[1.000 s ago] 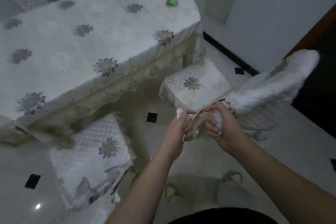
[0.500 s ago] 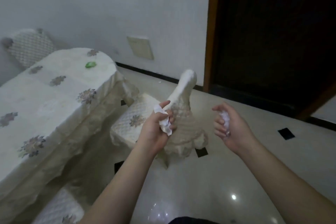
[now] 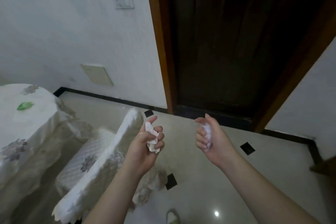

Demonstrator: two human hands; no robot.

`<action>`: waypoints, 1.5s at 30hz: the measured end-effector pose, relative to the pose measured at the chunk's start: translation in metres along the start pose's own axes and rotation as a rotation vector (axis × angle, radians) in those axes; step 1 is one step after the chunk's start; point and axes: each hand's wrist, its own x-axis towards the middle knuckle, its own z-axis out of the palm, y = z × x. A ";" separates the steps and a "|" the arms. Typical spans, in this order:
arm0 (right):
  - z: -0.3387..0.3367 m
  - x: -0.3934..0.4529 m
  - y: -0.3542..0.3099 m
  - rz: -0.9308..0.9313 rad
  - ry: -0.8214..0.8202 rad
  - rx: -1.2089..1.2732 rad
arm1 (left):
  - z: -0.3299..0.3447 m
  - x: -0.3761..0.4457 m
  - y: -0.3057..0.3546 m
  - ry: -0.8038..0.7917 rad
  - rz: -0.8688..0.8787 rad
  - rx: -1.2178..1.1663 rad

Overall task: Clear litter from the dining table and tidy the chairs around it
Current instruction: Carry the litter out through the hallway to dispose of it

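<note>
Crumpled white tissue (image 3: 152,137), green litter (image 3: 25,105) on table (image 3: 11,129)

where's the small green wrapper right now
In the head view, the small green wrapper lies at far left on the white floral tablecloth, near the table's rounded end, left of the covered chair.

A crumpled white paper (image 3: 152,139) is gripped in the left hand (image 3: 145,146), a white wad (image 3: 207,133) in the right hand (image 3: 211,140). A green scrap (image 3: 25,105) is left near the bench (image 3: 27,132) edge.
</note>
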 end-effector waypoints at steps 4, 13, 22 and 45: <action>0.016 0.054 -0.024 -0.018 -0.006 -0.051 | 0.003 0.061 0.024 -0.013 0.054 0.036; 0.057 0.169 -0.090 -0.042 0.028 -0.261 | 0.018 0.178 0.079 -0.014 0.023 0.042; 0.078 0.288 -0.136 0.027 0.001 -0.269 | 0.024 0.287 0.113 0.018 0.016 0.032; 0.253 0.553 -0.144 0.405 -0.434 -0.497 | -0.067 0.374 0.255 0.632 0.500 -0.212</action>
